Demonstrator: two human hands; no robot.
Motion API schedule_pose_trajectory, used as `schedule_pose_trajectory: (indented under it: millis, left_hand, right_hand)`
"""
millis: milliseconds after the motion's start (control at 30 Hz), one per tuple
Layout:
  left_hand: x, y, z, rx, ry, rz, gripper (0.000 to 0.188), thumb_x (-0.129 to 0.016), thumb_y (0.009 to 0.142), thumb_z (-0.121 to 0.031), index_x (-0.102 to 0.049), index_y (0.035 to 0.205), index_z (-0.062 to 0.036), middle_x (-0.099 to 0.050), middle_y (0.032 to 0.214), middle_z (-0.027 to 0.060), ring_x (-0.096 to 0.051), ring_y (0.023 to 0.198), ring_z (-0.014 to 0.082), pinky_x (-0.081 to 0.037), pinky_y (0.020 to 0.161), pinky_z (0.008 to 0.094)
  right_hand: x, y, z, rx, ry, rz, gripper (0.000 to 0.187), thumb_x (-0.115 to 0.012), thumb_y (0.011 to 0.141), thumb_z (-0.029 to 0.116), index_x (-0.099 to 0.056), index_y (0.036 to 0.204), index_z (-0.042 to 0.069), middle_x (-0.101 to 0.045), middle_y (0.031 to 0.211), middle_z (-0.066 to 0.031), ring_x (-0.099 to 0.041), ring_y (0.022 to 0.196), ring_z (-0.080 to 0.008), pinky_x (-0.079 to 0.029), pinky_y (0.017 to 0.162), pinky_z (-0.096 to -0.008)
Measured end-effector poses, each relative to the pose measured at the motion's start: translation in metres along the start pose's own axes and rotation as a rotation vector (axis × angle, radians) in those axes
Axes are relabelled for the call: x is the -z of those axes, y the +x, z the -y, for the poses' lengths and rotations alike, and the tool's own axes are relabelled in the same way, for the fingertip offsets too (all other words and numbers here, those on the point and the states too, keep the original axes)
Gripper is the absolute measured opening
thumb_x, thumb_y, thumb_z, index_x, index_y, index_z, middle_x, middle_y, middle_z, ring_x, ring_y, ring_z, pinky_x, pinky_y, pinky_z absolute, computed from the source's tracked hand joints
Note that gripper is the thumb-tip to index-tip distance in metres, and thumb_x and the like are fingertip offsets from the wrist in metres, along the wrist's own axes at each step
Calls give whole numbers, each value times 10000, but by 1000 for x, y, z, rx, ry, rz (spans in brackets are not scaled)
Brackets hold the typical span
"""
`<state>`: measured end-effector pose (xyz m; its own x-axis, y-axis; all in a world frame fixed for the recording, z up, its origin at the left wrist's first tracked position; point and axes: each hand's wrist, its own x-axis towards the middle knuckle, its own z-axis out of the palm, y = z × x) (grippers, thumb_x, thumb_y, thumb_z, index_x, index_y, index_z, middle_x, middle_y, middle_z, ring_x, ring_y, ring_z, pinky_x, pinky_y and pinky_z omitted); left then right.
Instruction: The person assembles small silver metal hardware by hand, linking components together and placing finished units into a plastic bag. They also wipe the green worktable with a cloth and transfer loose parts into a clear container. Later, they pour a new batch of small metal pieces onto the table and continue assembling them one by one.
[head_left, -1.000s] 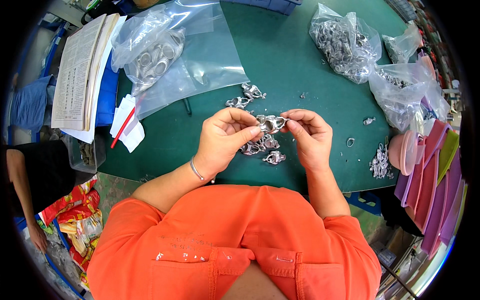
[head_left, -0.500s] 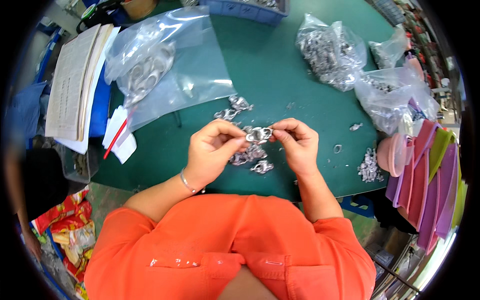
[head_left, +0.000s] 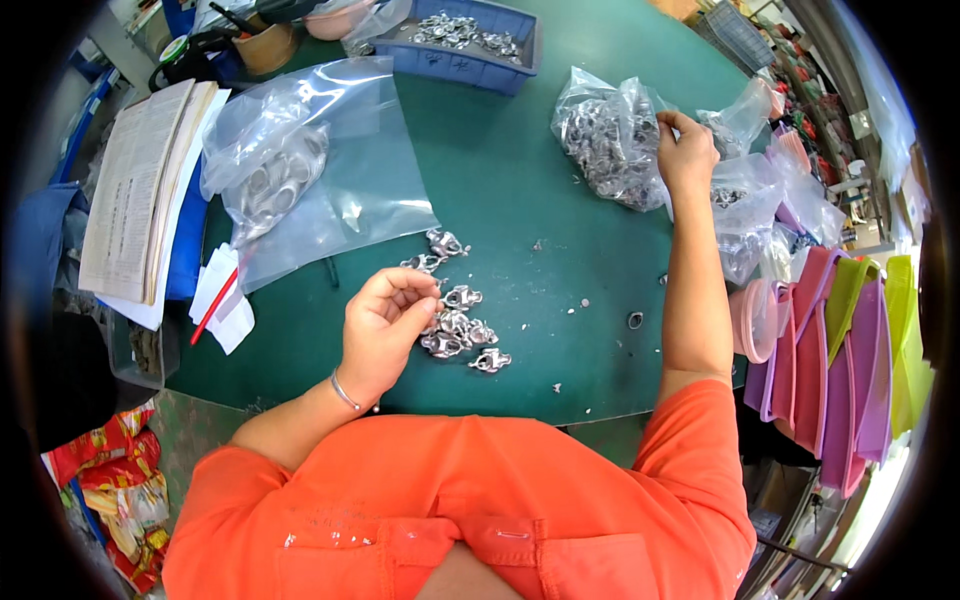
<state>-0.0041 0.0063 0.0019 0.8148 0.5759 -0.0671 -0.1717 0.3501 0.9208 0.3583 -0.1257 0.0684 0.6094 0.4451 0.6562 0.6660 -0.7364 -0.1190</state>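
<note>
- Currently, left hand (head_left: 385, 325) rests curled at the edge of a small heap of metal fittings (head_left: 455, 330) on the green table (head_left: 520, 200); fingertips pinched together, prob. on one fitting, but what's between them can't be made out.
- Right hand (head_left: 685, 150) is stretched far out to the clear bag of fittings (head_left: 610, 150), fingers closed on the bag's top edge, grasping the plastic.
- Risk 1: bag is full and slack; a pull by one corner could tip it and spill parts across the table or toward the right-hand edge. Cause: one-handed grab, no support underneath.
- Risk 2: right forearm passes over loose bits, incl. a small ring (head_left: 635, 320); a sweep back could knock them off the near edge.
- Risk 3: heap sits near the table's front edge, touching the left hand; a nudge scatters it.
- Surroundings: large flat bag w/ silver parts (head_left: 290, 170) at left, well apart from the heap; stack of papers (head_left: 135, 190) and red pen (head_left: 215, 305) beyond it; blue tray of parts (head_left: 465, 40) at far side.
- Obstructions: more crumpled clear bags (head_left: 760, 210) crowd the right hand's reach; coloured folders (head_left: 850, 360) off the table's right side.
</note>
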Motion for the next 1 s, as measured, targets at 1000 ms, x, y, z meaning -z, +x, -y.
schedule_pose_trajectory:
  millis: [1000]
  left_hand:
    - [2,20,-4,-202,311,97,145,-563,839,58,-580,983,59,-557,986,95,-614,862,152,-507,753,255]
  right_hand:
    - [46,-171,156,-286,1405,638,375,-701,720,-31,-548,1061,-12,-584,908,-83,-590,785,-124,-505,657,-235]
